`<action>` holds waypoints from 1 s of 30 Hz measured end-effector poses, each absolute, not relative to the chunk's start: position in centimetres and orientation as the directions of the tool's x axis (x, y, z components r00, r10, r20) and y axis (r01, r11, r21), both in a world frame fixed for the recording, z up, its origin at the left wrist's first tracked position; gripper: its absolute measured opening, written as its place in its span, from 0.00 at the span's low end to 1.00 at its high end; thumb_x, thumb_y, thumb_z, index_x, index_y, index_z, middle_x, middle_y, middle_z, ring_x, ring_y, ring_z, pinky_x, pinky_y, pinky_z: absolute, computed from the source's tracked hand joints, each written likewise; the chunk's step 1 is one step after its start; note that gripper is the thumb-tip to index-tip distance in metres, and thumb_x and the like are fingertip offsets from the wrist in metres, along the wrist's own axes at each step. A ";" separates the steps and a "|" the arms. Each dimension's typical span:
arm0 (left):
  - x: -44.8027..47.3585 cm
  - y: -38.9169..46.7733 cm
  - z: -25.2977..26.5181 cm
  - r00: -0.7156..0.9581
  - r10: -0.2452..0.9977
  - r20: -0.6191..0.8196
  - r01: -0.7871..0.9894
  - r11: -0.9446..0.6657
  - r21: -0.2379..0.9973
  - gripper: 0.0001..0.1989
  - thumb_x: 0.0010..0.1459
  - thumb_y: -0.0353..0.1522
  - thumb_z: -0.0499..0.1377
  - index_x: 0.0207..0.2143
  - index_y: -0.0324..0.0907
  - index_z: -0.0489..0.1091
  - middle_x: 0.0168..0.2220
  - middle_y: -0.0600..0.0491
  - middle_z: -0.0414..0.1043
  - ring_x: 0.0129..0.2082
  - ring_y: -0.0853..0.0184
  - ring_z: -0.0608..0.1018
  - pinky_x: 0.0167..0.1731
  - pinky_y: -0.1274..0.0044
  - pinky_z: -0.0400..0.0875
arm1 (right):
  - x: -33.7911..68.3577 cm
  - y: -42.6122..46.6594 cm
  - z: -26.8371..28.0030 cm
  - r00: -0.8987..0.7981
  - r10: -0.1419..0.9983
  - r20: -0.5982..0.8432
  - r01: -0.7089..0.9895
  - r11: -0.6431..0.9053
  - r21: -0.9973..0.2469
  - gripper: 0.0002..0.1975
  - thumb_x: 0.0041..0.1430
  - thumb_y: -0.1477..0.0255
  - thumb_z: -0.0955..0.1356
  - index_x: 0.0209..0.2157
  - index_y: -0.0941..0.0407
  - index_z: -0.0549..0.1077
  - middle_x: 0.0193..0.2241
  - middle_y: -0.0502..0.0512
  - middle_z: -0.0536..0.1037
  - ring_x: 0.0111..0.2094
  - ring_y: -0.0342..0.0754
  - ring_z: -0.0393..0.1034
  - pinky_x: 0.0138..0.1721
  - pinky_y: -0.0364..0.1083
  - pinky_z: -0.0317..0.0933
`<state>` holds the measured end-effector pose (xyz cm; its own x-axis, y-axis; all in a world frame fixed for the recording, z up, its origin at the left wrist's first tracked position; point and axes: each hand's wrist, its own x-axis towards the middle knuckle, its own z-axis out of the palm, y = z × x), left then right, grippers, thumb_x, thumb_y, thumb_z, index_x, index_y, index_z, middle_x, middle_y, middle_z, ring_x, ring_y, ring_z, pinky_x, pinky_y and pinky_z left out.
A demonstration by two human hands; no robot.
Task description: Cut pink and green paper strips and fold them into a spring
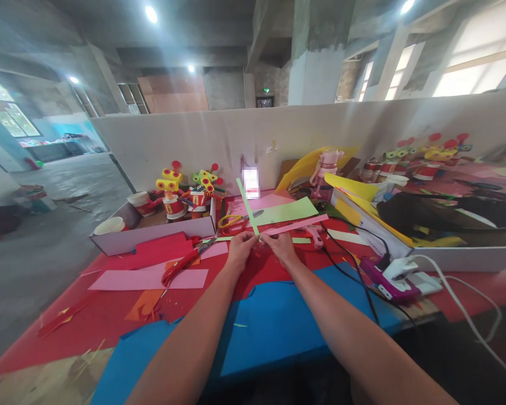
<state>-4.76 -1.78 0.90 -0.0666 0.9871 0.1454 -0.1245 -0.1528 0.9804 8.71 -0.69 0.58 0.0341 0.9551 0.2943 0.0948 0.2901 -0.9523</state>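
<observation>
Over the red table cover, my left hand (242, 248) and my right hand (282, 248) meet with fingers pinched together. A narrow light-green paper strip (248, 207) rises from my left fingertips, leaning left. From my right fingertips a pink paper strip (299, 225) slants off to the right. Their lower ends come together between the two hands; whether they are joined is hidden by the fingers. Just behind lie yellow-handled scissors (231, 221) and a green paper sheet (287, 212). A pink glue gun (316, 235) lies to the right of my right hand.
Red-handled scissors (179, 267) lie on pink paper (109, 280) at left. A white box (152, 239) holds paper-cup figures (174, 202). Blue paper (278, 326) covers the front edge. Cables run from a purple power strip (390, 284) at right. A pink bottle (326, 171) stands behind.
</observation>
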 end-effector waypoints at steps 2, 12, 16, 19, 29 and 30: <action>-4.7 -1.8 0.9 -0.085 0.985 0.148 -0.102 -0.157 0.982 0.14 0.41 0.39 0.68 0.22 0.39 0.71 0.18 0.56 0.68 0.18 0.73 0.67 0.20 0.81 0.61 | 8.6 -0.8 0.6 0.057 0.959 0.279 0.104 0.272 -0.957 0.13 0.49 0.64 0.68 0.15 0.54 0.74 0.18 0.55 0.78 0.24 0.53 0.74 0.28 0.47 0.65; -4.7 -1.8 1.1 -0.117 0.982 0.146 -0.086 -0.157 0.984 0.13 0.40 0.38 0.68 0.21 0.38 0.71 0.16 0.57 0.66 0.18 0.75 0.66 0.19 0.82 0.58 | 9.1 -0.4 0.6 0.010 0.957 0.289 0.109 0.286 -0.952 0.17 0.50 0.60 0.67 0.17 0.55 0.75 0.17 0.55 0.77 0.22 0.52 0.73 0.30 0.48 0.66; -4.8 -1.9 1.2 -0.108 0.985 0.136 -0.190 -0.155 0.969 0.14 0.39 0.39 0.69 0.21 0.39 0.70 0.17 0.58 0.65 0.18 0.76 0.64 0.19 0.82 0.58 | 9.4 -0.4 1.1 -0.012 0.958 0.288 0.033 0.288 -0.957 0.17 0.51 0.59 0.66 0.19 0.56 0.75 0.18 0.55 0.77 0.24 0.51 0.73 0.33 0.48 0.67; -5.0 -2.1 1.6 -0.105 0.986 0.125 -0.273 -0.150 0.950 0.15 0.38 0.39 0.70 0.21 0.39 0.70 0.17 0.58 0.64 0.18 0.76 0.63 0.18 0.82 0.58 | 9.2 -0.5 1.4 -0.098 0.964 0.245 -0.247 0.215 -0.945 0.11 0.45 0.62 0.71 0.27 0.56 0.75 0.24 0.52 0.79 0.28 0.48 0.74 0.35 0.47 0.69; -4.5 -2.7 2.0 -0.014 0.996 0.085 -0.291 -0.086 0.953 0.17 0.37 0.40 0.71 0.24 0.38 0.72 0.21 0.54 0.71 0.20 0.72 0.70 0.19 0.80 0.66 | 8.3 -0.6 0.2 -0.159 0.983 0.093 -0.420 0.018 -0.907 0.19 0.35 0.57 0.76 0.26 0.57 0.76 0.21 0.50 0.77 0.26 0.46 0.73 0.36 0.48 0.70; -4.5 -2.8 2.1 -0.024 0.996 0.089 -0.287 -0.092 0.954 0.16 0.37 0.39 0.71 0.23 0.38 0.72 0.20 0.54 0.71 0.19 0.73 0.69 0.19 0.80 0.66 | 8.3 -0.6 0.1 -0.172 0.981 0.087 -0.428 0.005 -0.904 0.20 0.34 0.57 0.77 0.26 0.57 0.76 0.20 0.50 0.76 0.25 0.46 0.73 0.35 0.49 0.70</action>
